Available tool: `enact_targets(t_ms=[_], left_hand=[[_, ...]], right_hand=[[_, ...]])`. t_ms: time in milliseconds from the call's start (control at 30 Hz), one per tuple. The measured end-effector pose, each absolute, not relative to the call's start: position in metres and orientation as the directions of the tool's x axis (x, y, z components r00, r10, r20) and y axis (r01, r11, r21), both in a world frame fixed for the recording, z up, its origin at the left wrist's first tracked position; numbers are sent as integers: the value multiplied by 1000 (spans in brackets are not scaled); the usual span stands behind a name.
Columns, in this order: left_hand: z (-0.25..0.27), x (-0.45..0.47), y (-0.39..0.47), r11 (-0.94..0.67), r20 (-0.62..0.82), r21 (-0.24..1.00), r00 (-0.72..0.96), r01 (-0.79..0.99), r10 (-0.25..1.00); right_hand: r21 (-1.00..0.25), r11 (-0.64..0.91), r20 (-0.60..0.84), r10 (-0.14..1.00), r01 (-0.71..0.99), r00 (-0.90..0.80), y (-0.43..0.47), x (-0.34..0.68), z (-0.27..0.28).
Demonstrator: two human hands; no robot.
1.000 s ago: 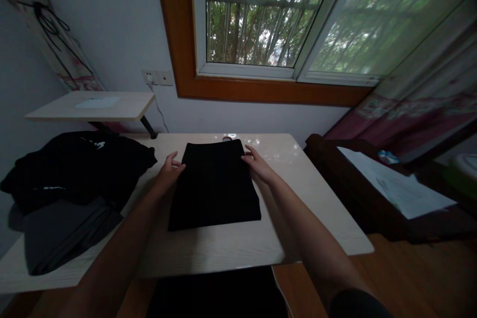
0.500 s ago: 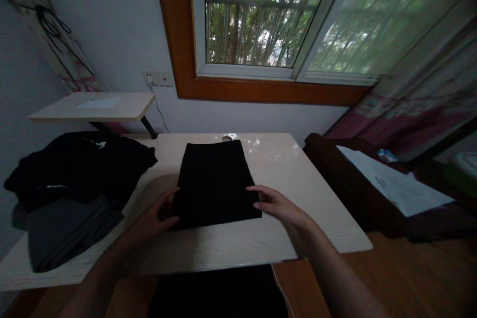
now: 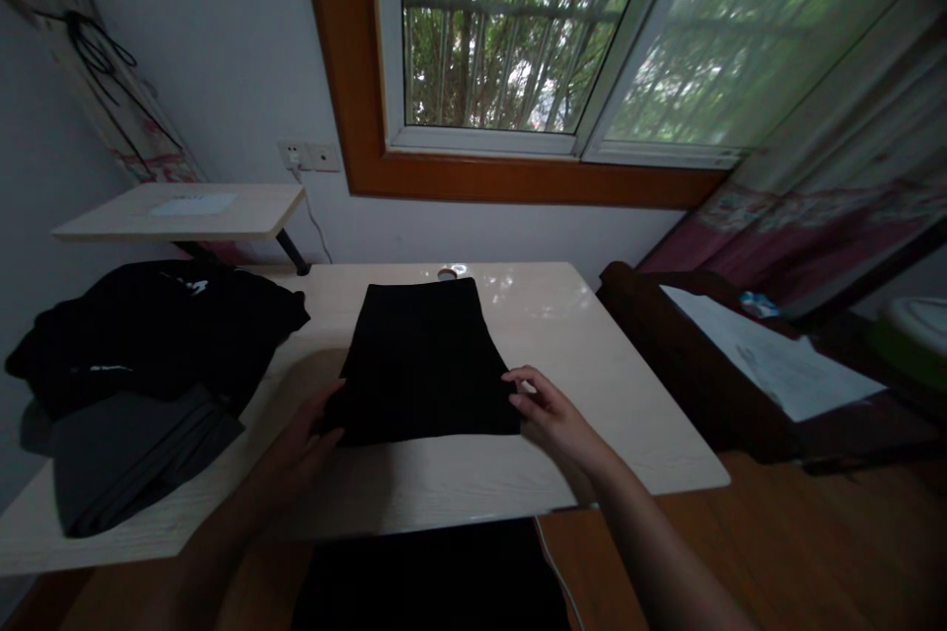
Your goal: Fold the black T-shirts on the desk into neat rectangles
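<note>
Right hand [image 3: 544,408] moved nearer, part-open, touching black cloth [image 3: 421,365].

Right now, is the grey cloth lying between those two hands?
No: a black cloth lies between the left hand and right hand; the grey cloth lies off to the left.

In front of you, the black cloth [image 3: 425,360] lies flat on the pale wood-grain tabletop [image 3: 614,404], its surface uniformly dark and smooth, its far edge nearly straight, its sides flaring toward the wider near edge, which faces you and sits inside the table's front border.
</note>
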State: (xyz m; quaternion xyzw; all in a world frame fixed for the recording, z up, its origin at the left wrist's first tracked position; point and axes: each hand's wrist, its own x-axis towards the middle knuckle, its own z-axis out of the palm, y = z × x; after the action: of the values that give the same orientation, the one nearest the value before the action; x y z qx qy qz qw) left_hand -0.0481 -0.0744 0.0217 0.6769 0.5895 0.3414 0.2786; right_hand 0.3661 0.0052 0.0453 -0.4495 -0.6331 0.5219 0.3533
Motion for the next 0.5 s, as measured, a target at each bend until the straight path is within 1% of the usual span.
enact_targets(t_ms=[33, 100, 167, 233, 367, 500], left_hand=[[23, -48, -73, -156, 154, 782, 55, 603, 987], [26, -48, -72, -152, 140, 788, 66, 597, 988], [28, -49, -71, -137, 77, 787, 123, 602, 989], [30, -50, -72, -102, -13, 783, 181, 614, 983], [38, -53, -73, -12, -171, 778, 231, 628, 958], [54, -51, -69, -24, -242, 739, 298, 673, 923]], right_hand=[[-981, 22, -46, 939, 194, -341, 5, 365, 47], [-984, -11, -74, 932, 176, -355, 6, 364, 49], [-987, -36, -95, 915, 156, -392, 7, 363, 49], [-984, -86, -148, 884, 158, -443, 9, 364, 47], [-956, -146, -268, 791, 256, -550, 9, 369, 41], [-936, -120, -304, 752, 332, -585, 8, 376, 41]])
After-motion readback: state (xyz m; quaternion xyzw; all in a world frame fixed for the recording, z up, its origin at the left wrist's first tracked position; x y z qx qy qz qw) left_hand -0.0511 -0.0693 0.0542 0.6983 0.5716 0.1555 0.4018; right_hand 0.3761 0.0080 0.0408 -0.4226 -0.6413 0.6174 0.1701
